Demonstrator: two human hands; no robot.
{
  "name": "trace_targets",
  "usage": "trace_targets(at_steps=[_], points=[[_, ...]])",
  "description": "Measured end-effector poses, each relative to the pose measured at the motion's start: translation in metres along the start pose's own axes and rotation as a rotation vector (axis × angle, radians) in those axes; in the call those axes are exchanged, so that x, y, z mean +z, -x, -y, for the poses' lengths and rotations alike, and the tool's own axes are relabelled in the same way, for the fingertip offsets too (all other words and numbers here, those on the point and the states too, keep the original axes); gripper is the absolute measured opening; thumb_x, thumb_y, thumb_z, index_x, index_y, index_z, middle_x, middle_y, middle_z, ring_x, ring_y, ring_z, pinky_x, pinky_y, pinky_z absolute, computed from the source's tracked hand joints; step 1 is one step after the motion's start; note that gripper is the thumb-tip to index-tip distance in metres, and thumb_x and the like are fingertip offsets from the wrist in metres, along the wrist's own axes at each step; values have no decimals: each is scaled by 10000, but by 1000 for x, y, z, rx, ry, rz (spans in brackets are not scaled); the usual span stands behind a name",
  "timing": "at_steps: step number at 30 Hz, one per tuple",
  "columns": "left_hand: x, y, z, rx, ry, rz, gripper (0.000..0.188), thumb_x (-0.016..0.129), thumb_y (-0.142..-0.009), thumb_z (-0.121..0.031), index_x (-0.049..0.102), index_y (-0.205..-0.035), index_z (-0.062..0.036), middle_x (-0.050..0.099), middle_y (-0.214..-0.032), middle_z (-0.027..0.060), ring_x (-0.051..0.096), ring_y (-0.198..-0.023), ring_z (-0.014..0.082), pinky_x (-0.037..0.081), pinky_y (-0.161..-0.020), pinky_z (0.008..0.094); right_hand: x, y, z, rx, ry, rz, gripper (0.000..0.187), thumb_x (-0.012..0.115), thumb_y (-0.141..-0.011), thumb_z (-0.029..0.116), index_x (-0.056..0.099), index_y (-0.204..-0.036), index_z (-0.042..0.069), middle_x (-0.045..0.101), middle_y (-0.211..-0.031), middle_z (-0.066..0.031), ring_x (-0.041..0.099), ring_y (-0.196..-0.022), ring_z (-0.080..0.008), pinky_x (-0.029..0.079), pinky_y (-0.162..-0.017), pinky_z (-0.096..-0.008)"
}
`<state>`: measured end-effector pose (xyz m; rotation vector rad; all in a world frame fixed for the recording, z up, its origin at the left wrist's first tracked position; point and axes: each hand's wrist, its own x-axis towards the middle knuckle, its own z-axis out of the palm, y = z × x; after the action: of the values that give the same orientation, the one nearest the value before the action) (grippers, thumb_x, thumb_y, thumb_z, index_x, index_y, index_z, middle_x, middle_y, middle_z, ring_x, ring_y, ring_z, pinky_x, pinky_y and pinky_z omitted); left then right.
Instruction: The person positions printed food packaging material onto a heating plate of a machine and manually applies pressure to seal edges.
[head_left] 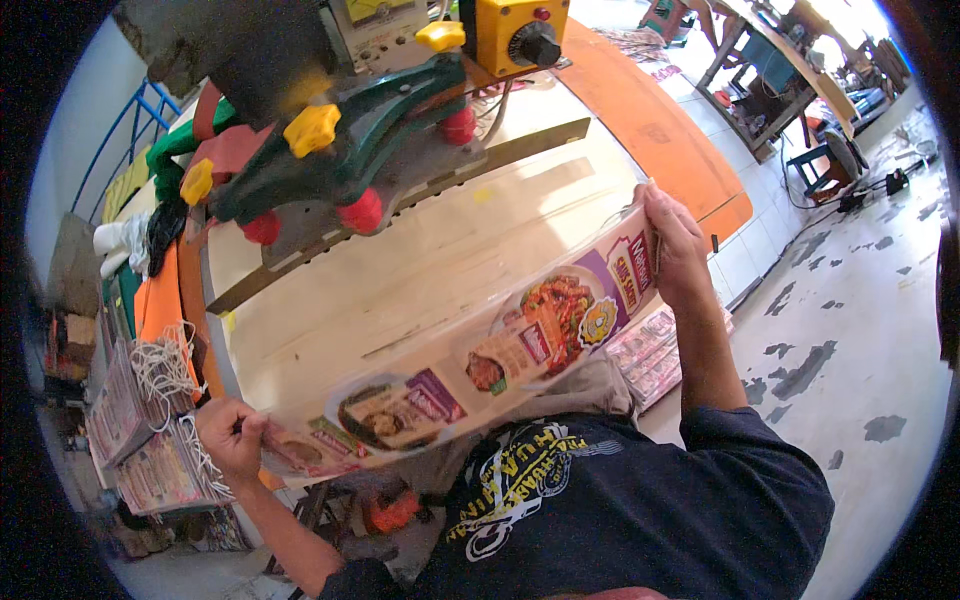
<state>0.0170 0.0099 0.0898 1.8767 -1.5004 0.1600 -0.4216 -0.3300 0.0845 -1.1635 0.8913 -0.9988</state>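
Before the green machine [385, 115], left hand [232, 438] and right hand [675, 240] curl closed on opposite ends of a printed sheet [488, 370], seemingly steadying it; shifting likely needs even tension.

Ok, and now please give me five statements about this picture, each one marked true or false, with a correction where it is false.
1. The left hand and the right hand hold opposite ends of the long printed sheet. True.
2. The star-shaped knobs on the machine are blue. False: the star-shaped knobs are yellow.
3. The control box with the round black dial is yellow. True.
4. The white string is wound around the right hand. False: the white string lies off to the left, beyond the left hand.
5. The person wears a plain white shirt. False: the shirt is dark, with a printed design.
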Motion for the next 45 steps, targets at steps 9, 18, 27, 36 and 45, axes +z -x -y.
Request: trace_targets(at_steps=[9,18,27,36,45], points=[[-2,-14,-16,91,-159,-52,469,790,-827,-461,639,-676,-43,603,-627,65,545,-571,258,365,-572,354,-1,-35,-5,-251,74,98,362,467,-1089,376,568,-950,57,571,-867,-34,544,-786,-109,460,-713,-292],[-17,-31,-35,95,-354,32,319,826,-806,-298,682,-860,-19,678,-794,101,634,-757,328,478,-733,417,-28,-65,-5,-416,217,356,376,506,-1099,348,649,-1035,6,623,-948,-15,556,-873,-96,439,-794,-257],[-35,3,-7,-372,-32,-75,355,784,-819,-14,652,-1149,-5,703,-1057,74,658,-957,185,514,-868,318,-45,-53,-24,-169,467,311,186,650,-1027,196,636,-1069,16,645,-991,7,596,-959,-81,481,-876,-267],[15,39,31,-612,445,-233,432,762,-937,-190,588,-1282,3,670,-1205,92,614,-1128,191,490,-964,335,-52,-56,-12,-397,744,296,306,738,-944,198,699,-1163,-12,689,-1062,-86,684,-1004,-182,533,-894,-339],[15,68,60,-486,441,-285,370,748,-965,-239,605,-1219,-11,673,-1180,89,633,-1094,205,506,-997,369,-29,-47,-13,-268,485,324,282,604,-1059,259,680,-1147,1,684,-999,-45,619,-976,-116,506,-876,-313]])
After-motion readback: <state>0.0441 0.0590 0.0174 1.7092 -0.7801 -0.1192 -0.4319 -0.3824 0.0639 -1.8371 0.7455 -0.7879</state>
